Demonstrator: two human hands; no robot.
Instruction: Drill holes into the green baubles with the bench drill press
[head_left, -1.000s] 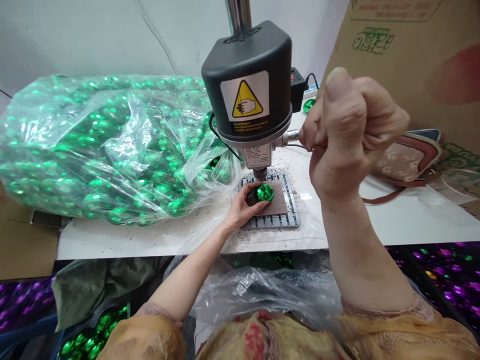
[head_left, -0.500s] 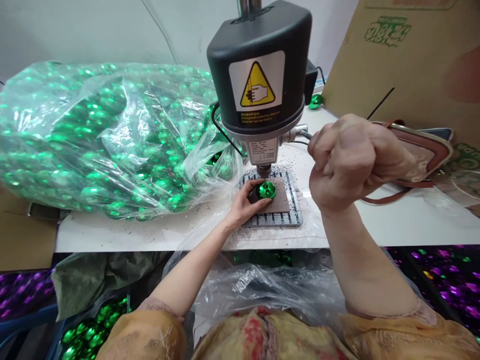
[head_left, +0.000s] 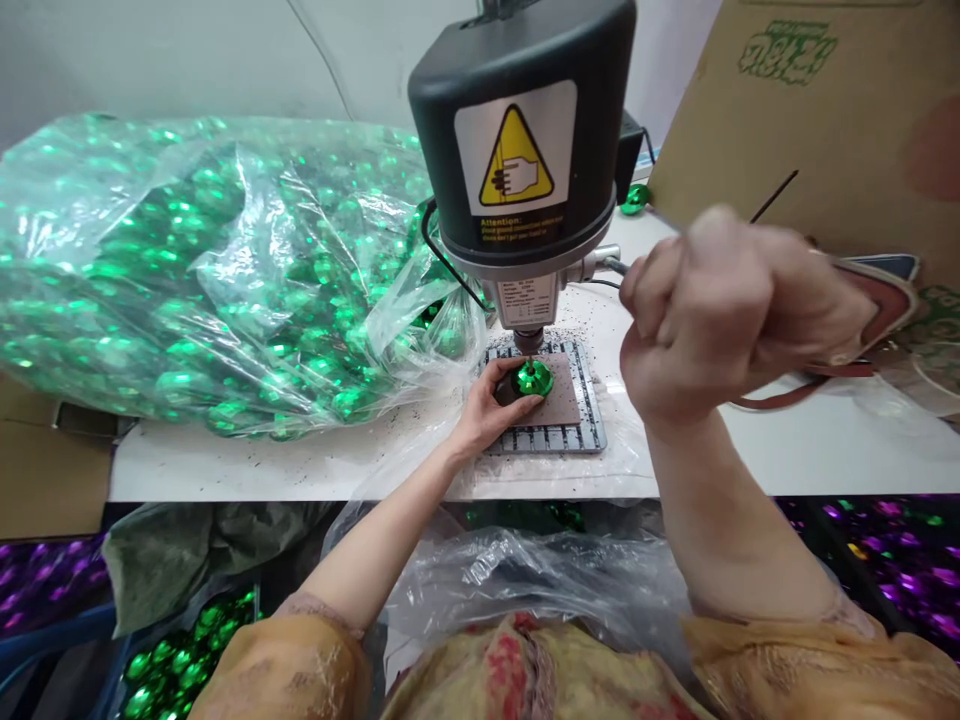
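Note:
My left hand grips a shiny green ball between thumb and fingers, resting it on a flat brown board. Under that board lies a slotted metal base plate. The chuck of a black drill press sits right over the ball, and its bit meets the ball's top. At upper right, my right hand is closed in a fist around the drill press's lever; most of the lever is hidden inside the fist.
A big clear plastic bag of green balls fills the left of the white table. A cardboard box stands at right, with a brown-strapped bag before it. One green ball lies behind. Crates of green balls and purple balls sit below.
My right fist has risen slightly and looks a little blurred, still on the lever. The left hand and the green ball have stayed in place. The view has shifted slightly.

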